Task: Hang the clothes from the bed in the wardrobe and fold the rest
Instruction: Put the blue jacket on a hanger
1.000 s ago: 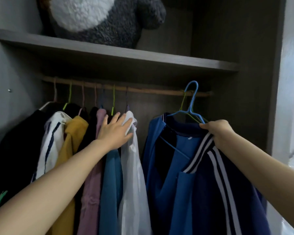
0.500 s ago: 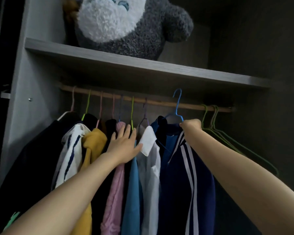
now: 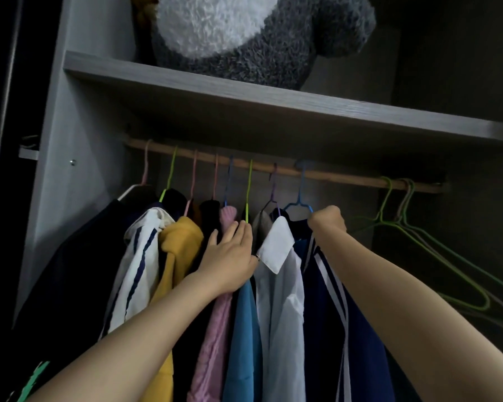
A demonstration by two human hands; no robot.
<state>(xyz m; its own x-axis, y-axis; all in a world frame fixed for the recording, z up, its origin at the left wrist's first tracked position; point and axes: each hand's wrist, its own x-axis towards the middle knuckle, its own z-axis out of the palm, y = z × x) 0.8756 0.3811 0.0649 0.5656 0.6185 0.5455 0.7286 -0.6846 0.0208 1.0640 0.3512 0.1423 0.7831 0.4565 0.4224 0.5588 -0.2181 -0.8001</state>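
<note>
A navy jacket with white stripes (image 3: 328, 309) hangs on a blue hanger (image 3: 299, 200) whose hook sits over the wooden rail (image 3: 340, 177). My right hand (image 3: 327, 219) grips the hanger's right shoulder together with the jacket's collar. My left hand (image 3: 230, 256) lies flat with straight fingers against the hanging clothes, between the pink garment (image 3: 215, 329) and the white shirt (image 3: 282, 300), over the teal garment (image 3: 243, 338). Further left hang a mustard hoodie (image 3: 177, 250), a white striped top (image 3: 140, 265) and dark clothes (image 3: 79, 274).
Empty green wire hangers (image 3: 436, 250) hang at the rail's right end, with open rail between them and the blue hanger. A grey shelf (image 3: 244, 94) above carries a large grey and white plush toy (image 3: 256, 39). The wardrobe's left wall (image 3: 70, 169) is close.
The blue hanger with the navy jacket moved left and up and its hook now sits on the rail beside the white shirt. My left hand stayed against the clothes. The view tilted upward.
</note>
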